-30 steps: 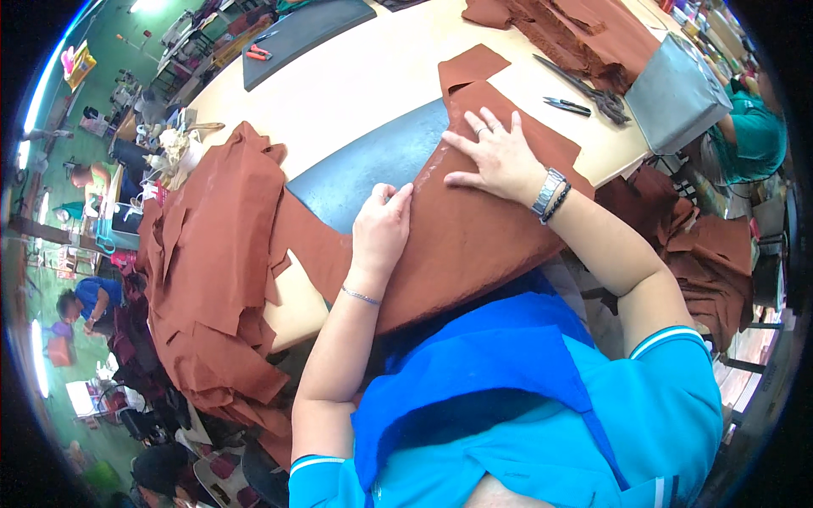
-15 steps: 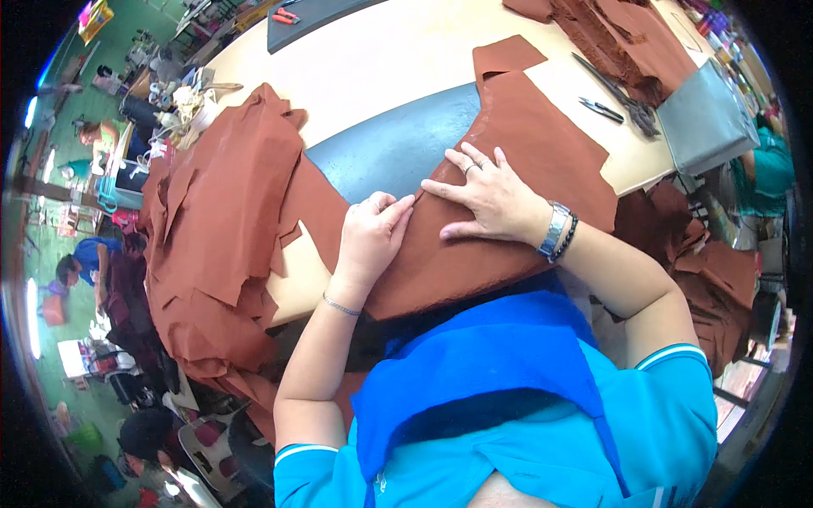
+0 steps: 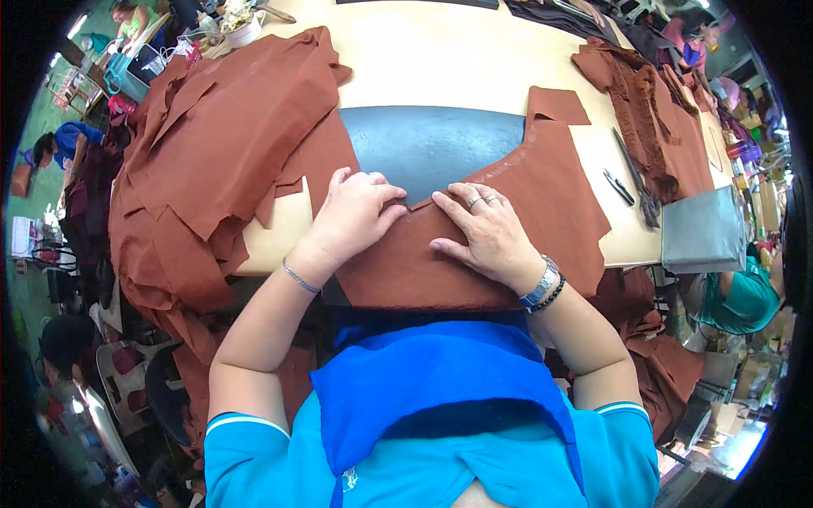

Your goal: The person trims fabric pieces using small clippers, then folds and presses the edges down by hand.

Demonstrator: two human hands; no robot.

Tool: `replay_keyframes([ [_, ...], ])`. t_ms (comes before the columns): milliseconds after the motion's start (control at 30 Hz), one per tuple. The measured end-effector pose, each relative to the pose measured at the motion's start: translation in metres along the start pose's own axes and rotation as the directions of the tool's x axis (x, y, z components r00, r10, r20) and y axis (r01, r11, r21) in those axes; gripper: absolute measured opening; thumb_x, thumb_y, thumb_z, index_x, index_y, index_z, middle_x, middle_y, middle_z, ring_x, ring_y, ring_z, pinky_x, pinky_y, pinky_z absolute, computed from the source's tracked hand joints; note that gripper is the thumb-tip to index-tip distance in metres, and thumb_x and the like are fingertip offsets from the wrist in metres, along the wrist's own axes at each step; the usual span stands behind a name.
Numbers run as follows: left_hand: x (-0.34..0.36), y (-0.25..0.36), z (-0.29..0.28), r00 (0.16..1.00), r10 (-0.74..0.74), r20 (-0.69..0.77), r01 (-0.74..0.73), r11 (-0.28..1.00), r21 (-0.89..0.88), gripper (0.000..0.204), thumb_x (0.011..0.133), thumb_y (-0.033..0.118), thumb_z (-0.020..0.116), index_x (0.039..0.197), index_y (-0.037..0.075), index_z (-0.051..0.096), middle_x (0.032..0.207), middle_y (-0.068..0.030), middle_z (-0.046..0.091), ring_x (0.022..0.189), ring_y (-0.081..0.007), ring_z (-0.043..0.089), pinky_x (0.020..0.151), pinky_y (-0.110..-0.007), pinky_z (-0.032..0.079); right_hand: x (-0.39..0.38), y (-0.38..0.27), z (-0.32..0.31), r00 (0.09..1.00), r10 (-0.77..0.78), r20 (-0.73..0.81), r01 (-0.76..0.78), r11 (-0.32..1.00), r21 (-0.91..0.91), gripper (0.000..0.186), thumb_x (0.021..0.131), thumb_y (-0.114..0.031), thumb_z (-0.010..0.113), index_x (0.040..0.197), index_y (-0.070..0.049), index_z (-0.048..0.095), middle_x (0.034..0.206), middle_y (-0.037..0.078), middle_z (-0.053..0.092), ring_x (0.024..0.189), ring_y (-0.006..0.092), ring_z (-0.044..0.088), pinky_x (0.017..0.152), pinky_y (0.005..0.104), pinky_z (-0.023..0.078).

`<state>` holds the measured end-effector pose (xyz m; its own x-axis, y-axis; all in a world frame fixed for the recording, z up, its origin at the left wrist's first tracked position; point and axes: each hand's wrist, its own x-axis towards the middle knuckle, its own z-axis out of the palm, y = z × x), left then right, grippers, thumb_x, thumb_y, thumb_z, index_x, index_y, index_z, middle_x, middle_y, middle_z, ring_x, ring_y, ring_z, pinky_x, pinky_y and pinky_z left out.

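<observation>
A reddish-brown piece of cloth or thin leather [image 3: 508, 254] lies over a dark, smooth board [image 3: 432, 140] at the table's near edge. Its curved upper edge has a pale, shiny strip along it. My left hand [image 3: 360, 212] pinches that edge between thumb and fingers, near the middle of the curve. Just to its right, my right hand [image 3: 487, 229] rests palm down on the piece, fingers bent and a little apart, index fingertip at the edge. The two hands' fingertips are close but not touching.
A large heap of brown pieces [image 3: 229, 127] covers the table's left side and hangs over it. At right lie shears [image 3: 628, 161], small snips [image 3: 619, 187], more brown pieces [image 3: 631, 110] and a grey box [image 3: 703, 235]. A person in teal [image 3: 741, 296] is beyond.
The view has swung, so the table sits straighter. My left hand has turned more sideways along the edge. My right hand's fingers have drawn closer together and bent, pressing nearer the edge.
</observation>
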<state>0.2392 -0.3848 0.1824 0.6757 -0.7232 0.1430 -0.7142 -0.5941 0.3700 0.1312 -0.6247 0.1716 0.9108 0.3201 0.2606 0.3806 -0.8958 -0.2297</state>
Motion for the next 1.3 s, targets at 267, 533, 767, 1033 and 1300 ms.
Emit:
replay_keyframes([
  [267, 0.0, -0.017, -0.009, 0.987, 0.129, 0.1, -0.132, 0.991, 0.023, 0.012, 0.096, 0.022, 0.071, 0.104, 0.019, 0.079, 0.102, 0.0005, 0.07, 0.108, -0.0214, 0.066, 0.123, -0.067, 0.026, 0.006, -0.02, -0.004, 0.999, -0.013, 0.033, 0.018, 0.987, -0.159, 0.071, 0.09, -0.061, 0.069, 0.144, -0.014, 0.062, 0.137, 0.02, 0.057, 0.131, 0.0353, 0.053, 0.106, 0.0529, 0.044],
  [533, -0.006, -0.028, -0.014, 0.94, 0.34, 0.028, -0.339, 0.923, 0.182, 0.017, 0.096, 0.017, 0.066, 0.103, 0.024, 0.08, 0.1, 0.0037, 0.07, 0.101, -0.017, 0.067, 0.123, -0.064, 0.031, 0.014, -0.032, -0.004, 0.992, 0.03, 0.126, -0.02, 0.997, -0.08, 0.075, 0.089, -0.062, 0.069, 0.149, -0.018, 0.057, 0.135, 0.022, 0.058, 0.123, 0.0357, 0.057, 0.097, 0.0508, 0.049],
  [767, -0.011, -0.044, -0.019, 0.946, 0.32, 0.05, -0.322, 0.917, 0.235, 0.018, 0.089, 0.015, 0.074, 0.101, 0.026, 0.08, 0.1, 0.0068, 0.069, 0.103, -0.0145, 0.066, 0.125, -0.064, 0.028, 0.019, -0.036, -0.006, 0.976, 0.052, 0.212, -0.036, 0.996, -0.081, 0.077, 0.089, -0.066, 0.067, 0.151, -0.023, 0.055, 0.135, 0.023, 0.056, 0.122, 0.0383, 0.056, 0.091, 0.0531, 0.053],
  [1033, -0.012, -0.056, -0.022, 0.923, 0.382, -0.035, -0.358, 0.891, 0.279, 0.01, 0.089, 0.019, 0.075, 0.096, 0.024, 0.08, 0.097, 0.0076, 0.07, 0.102, -0.0127, 0.067, 0.124, -0.067, 0.026, 0.032, -0.046, -0.012, 0.956, 0.081, 0.282, -0.048, 0.991, -0.122, 0.082, 0.086, -0.07, 0.068, 0.154, -0.027, 0.053, 0.133, 0.022, 0.053, 0.121, 0.04, 0.055, 0.089, 0.0582, 0.057],
  [1300, -0.018, -0.05, -0.019, 0.937, 0.336, -0.098, -0.285, 0.895, 0.342, 0.01, 0.087, 0.02, 0.074, 0.093, 0.025, 0.08, 0.097, 0.0078, 0.07, 0.103, -0.0137, 0.067, 0.125, -0.069, 0.019, 0.052, -0.064, -0.022, 0.922, 0.117, 0.368, -0.028, 0.971, -0.238, 0.089, 0.084, -0.08, 0.061, 0.158, -0.033, 0.047, 0.13, 0.025, 0.055, 0.116, 0.0445, 0.059, 0.094, 0.0633, 0.054],
])
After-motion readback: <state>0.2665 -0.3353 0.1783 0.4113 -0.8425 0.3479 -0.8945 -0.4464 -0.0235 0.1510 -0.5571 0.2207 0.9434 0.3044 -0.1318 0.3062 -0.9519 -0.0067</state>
